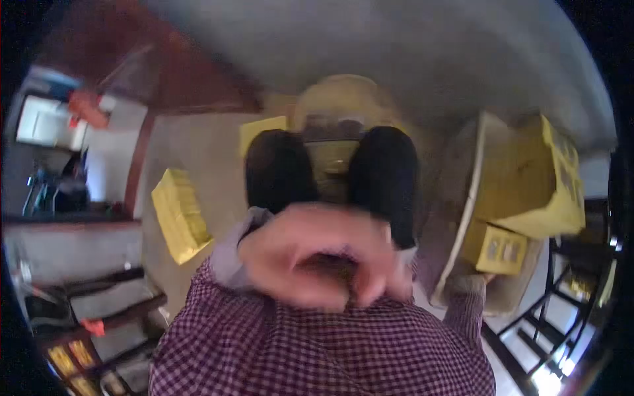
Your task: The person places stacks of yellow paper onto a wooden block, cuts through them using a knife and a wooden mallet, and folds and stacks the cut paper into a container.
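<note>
Blurred by motion, my left hand (297, 254) is in front of my lap with its fingers curled round. A dark brownish patch shows inside the curl, too smeared to name. Out to the right, past a striped sleeve, only a small part of my right hand (488, 278) shows, at the lower edge of a small yellow box (502, 249); its fingers are hidden. That box sits beside a larger open yellow box (522, 181) in a pale-rimmed tray (467, 214).
Between and beyond my dark-clothed knees stands a round beige object (343, 99). Another yellow box (181, 214) rests on the floor to the left, and a yellow piece (264, 129) is behind my left knee. Dark shelves (99, 317) and a black rack (561, 310) flank me.
</note>
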